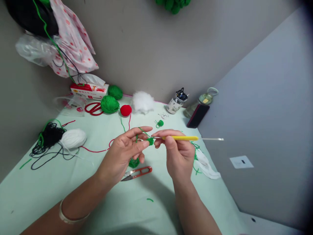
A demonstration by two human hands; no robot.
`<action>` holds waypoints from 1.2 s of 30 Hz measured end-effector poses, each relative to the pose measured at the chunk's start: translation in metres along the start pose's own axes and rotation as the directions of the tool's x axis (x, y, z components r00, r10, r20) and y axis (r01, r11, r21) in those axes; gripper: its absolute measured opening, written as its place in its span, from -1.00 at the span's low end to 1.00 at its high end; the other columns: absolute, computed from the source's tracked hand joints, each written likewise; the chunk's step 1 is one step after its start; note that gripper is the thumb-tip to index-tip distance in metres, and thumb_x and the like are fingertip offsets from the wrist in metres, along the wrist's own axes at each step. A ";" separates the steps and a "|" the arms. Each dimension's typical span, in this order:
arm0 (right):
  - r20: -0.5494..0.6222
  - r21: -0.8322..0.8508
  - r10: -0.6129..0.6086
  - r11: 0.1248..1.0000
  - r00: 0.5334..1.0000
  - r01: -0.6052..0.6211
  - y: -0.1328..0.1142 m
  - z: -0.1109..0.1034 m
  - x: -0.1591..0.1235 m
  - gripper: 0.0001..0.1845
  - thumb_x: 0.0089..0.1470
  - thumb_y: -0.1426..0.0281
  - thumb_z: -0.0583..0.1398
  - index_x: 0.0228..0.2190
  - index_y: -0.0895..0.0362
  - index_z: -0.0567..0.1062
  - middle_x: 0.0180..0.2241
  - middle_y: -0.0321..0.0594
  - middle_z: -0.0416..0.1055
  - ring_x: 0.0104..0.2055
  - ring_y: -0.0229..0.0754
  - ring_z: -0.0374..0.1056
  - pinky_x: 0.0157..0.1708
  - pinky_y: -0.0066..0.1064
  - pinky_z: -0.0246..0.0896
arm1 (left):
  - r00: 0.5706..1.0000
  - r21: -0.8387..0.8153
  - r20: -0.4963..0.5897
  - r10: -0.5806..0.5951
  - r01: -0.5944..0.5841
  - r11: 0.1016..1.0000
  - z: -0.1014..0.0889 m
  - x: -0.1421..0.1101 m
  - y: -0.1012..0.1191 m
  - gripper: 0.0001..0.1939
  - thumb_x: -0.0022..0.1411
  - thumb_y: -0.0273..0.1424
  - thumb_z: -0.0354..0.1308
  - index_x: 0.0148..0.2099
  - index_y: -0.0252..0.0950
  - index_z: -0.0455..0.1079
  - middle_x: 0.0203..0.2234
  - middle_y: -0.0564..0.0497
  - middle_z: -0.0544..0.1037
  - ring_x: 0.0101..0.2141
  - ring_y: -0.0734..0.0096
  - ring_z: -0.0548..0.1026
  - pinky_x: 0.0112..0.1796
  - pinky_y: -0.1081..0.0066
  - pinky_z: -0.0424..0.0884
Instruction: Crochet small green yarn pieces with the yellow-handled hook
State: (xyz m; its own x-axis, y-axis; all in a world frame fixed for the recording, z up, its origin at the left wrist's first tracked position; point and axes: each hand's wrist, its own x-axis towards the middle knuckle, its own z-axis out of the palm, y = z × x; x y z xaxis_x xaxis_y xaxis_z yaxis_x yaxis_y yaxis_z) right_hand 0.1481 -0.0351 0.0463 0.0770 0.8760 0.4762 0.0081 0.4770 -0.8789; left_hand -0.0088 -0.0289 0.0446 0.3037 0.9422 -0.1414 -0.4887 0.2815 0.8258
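My left hand (127,151) pinches a small green crochet piece (150,141) between thumb and fingers, with green yarn (143,131) running over its raised index finger. Held like a pencil in my right hand (179,151) is a crochet hook (183,138) with a yellow handle. Its thin metal tip points left and meets the green piece; whether a loop is on it is too small to tell. Below my left hand lies another green yarn item (133,162), partly hidden by the fingers. Thread snips (140,173) with orange-red handles rest on the table just under it.
Behind my hands sit green yarn balls (110,104), a red ball (126,110), white stuffing (142,102), a pen jar (176,103), a bottle (195,106) and a leaning phone (198,116). At left are red-handled scissors (94,109), black yarn (50,138) and white yarn (74,138). White cloth (207,164) lies right.
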 end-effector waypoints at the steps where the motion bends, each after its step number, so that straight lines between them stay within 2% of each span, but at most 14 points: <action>1: 0.000 0.047 0.029 0.999 1.000 -0.029 0.000 -0.001 0.000 -0.80 0.36 0.31 0.20 -0.24 0.08 0.62 -0.28 -0.20 0.63 -0.40 -0.23 0.50 -0.39 -0.32 0.51 | 1.000 0.016 0.001 0.001 -0.001 1.000 -0.001 0.000 0.001 -0.68 0.18 -0.36 0.45 0.01 -0.16 0.64 -0.32 0.10 0.52 -0.63 0.76 0.26 -0.54 0.56 0.36; 4: 0.020 0.097 0.041 0.994 0.999 -0.043 -0.001 -0.003 -0.001 -0.78 0.39 0.32 0.15 -0.23 0.09 0.58 -0.29 -0.20 0.63 -0.40 -0.23 0.52 -0.38 -0.32 0.52 | 1.000 0.078 -0.017 0.010 -0.008 0.997 -0.004 -0.001 0.004 -0.69 0.19 -0.34 0.44 0.01 -0.13 0.64 -0.30 0.09 0.51 -0.62 0.72 0.36 -0.55 0.54 0.31; 8: 0.051 -0.178 -0.157 0.970 0.986 0.164 -0.005 -0.005 -0.005 -0.77 0.41 0.43 0.08 -0.14 0.05 0.56 -0.23 -0.19 0.63 -0.33 -0.21 0.55 -0.31 -0.30 0.53 | 0.997 0.150 -0.047 0.063 -0.055 0.987 -0.002 -0.003 0.005 -0.70 0.20 -0.34 0.43 0.01 -0.10 0.64 -0.34 0.11 0.49 -0.57 0.62 0.48 -0.52 0.53 0.32; 12: 0.271 -0.479 -0.433 0.714 0.860 0.510 -0.002 -0.003 -0.011 -0.73 0.34 0.53 0.13 -0.01 0.07 0.53 -0.20 -0.12 0.63 -0.21 -0.13 0.55 -0.26 -0.30 0.52 | 0.988 0.141 -0.082 0.128 -0.116 0.983 0.002 -0.005 0.000 -0.65 0.19 -0.39 0.44 0.04 -0.08 0.63 -0.36 0.14 0.47 -0.52 0.62 0.48 -0.48 0.56 0.38; 15: 0.308 -0.585 -0.487 0.580 0.817 0.566 0.002 0.000 -0.014 -0.67 0.26 0.57 0.23 -0.01 0.03 0.57 -0.15 -0.11 0.61 -0.15 -0.10 0.55 -0.22 -0.31 0.52 | 0.998 -0.020 -0.062 0.026 -0.027 0.999 0.003 -0.003 -0.001 -0.55 0.17 -0.39 0.46 0.12 -0.12 0.60 -0.51 0.18 0.39 -0.59 0.67 0.33 -0.52 0.61 0.36; 17: 0.246 -0.586 -0.461 0.630 0.853 0.510 0.004 0.001 -0.013 -0.66 0.26 0.57 0.23 -0.03 -0.03 0.60 -0.14 -0.17 0.60 -0.14 -0.12 0.55 -0.20 -0.30 0.51 | 0.994 -0.161 0.003 -0.106 0.105 0.981 0.002 0.000 0.001 -0.56 0.16 -0.39 0.46 0.11 -0.22 0.61 -0.63 0.24 0.23 -0.65 0.72 0.15 -0.57 0.66 0.30; 19: 0.117 -0.476 -0.402 0.780 0.908 0.406 0.002 0.000 -0.009 -0.70 0.32 0.54 0.17 -0.07 -0.02 0.61 -0.21 -0.20 0.59 -0.22 -0.16 0.54 -0.26 -0.29 0.51 | 0.984 -0.249 0.037 -0.175 0.178 0.952 0.001 0.002 0.004 -0.62 0.15 -0.43 0.46 0.04 -0.31 0.64 -0.65 0.27 0.14 -0.66 0.75 0.03 -0.62 0.71 0.22; 21: 0.001 -0.256 -0.279 0.928 0.960 0.270 0.000 -0.001 -0.004 -0.74 0.37 0.48 0.13 -0.13 0.02 0.61 -0.29 -0.22 0.56 -0.36 -0.21 0.50 -0.38 -0.31 0.48 | 0.987 -0.260 0.026 -0.157 0.159 0.953 0.000 0.003 0.006 -0.64 0.16 -0.46 0.46 0.03 -0.32 0.64 -0.61 0.26 0.19 -0.65 0.77 0.01 -0.63 0.73 0.18; 23: -0.026 -0.052 -0.137 0.989 0.990 0.136 -0.001 -0.001 0.000 -0.77 0.37 0.43 0.15 -0.20 0.04 0.63 -0.32 -0.22 0.56 -0.42 -0.24 0.46 -0.45 -0.34 0.46 | 0.993 -0.215 0.030 -0.110 0.114 0.970 0.001 0.002 0.006 -0.64 0.17 -0.46 0.45 0.04 -0.28 0.63 -0.58 0.24 0.27 -0.66 0.79 0.03 -0.63 0.71 0.22; 25: 0.025 -0.025 -0.103 0.994 0.994 0.104 -0.001 0.000 0.001 -0.79 0.36 0.42 0.17 -0.20 0.04 0.64 -0.27 -0.19 0.59 -0.35 -0.20 0.50 -0.43 -0.34 0.48 | 0.997 -0.158 0.040 -0.072 0.077 0.984 0.003 0.001 0.005 -0.64 0.17 -0.45 0.45 0.04 -0.26 0.62 -0.55 0.22 0.36 -0.67 0.79 0.07 -0.62 0.67 0.29; 28: 0.089 -0.159 -0.200 0.964 0.976 0.212 0.002 0.001 -0.003 -0.76 0.34 0.48 0.18 -0.12 0.01 0.64 -0.20 -0.17 0.63 -0.19 -0.13 0.55 -0.29 -0.29 0.54 | 1.000 -0.113 -0.016 -0.020 0.018 0.993 0.006 -0.001 0.002 -0.62 0.16 -0.45 0.46 0.05 -0.26 0.61 -0.53 0.19 0.41 -0.64 0.74 0.20 -0.56 0.63 0.38; 33: 0.240 -0.512 -0.405 0.719 0.882 0.469 0.006 -0.001 -0.010 -0.61 0.26 0.58 0.24 0.02 -0.06 0.61 -0.10 -0.15 0.61 -0.12 -0.11 0.56 -0.19 -0.28 0.55 | 0.993 -0.226 0.012 -0.118 0.117 0.967 0.004 0.002 0.002 -0.58 0.12 -0.40 0.49 0.04 -0.33 0.63 -0.64 0.25 0.24 -0.66 0.75 0.08 -0.62 0.68 0.28; 34: 0.234 -0.516 -0.413 0.714 0.880 0.472 0.005 -0.002 -0.010 -0.61 0.26 0.59 0.24 0.01 -0.05 0.61 -0.12 -0.15 0.61 -0.14 -0.12 0.55 -0.20 -0.29 0.54 | 0.988 -0.262 0.024 -0.155 0.156 0.953 0.002 0.003 0.003 -0.59 0.11 -0.41 0.49 0.02 -0.35 0.64 -0.64 0.26 0.20 -0.66 0.76 0.04 -0.64 0.71 0.24; 36: 0.133 -0.419 -0.367 0.821 0.921 0.388 0.002 -0.003 -0.007 -0.67 0.29 0.58 0.21 -0.05 -0.02 0.63 -0.20 -0.19 0.61 -0.22 -0.17 0.54 -0.25 -0.31 0.52 | 0.982 -0.316 0.013 -0.189 0.184 0.931 -0.001 0.005 0.004 -0.65 0.09 -0.45 0.49 -0.04 -0.38 0.66 -0.61 0.25 0.19 -0.64 0.78 0.00 -0.65 0.74 0.18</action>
State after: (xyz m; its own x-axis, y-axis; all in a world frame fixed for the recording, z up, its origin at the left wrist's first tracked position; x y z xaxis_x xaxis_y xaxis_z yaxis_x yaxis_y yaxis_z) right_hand 0.1502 -0.0400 0.0410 -0.0650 0.6408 0.7650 0.4545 0.7015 -0.5489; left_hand -0.0098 -0.0234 0.0469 0.4014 0.8695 -0.2879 -0.6575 0.4924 0.5704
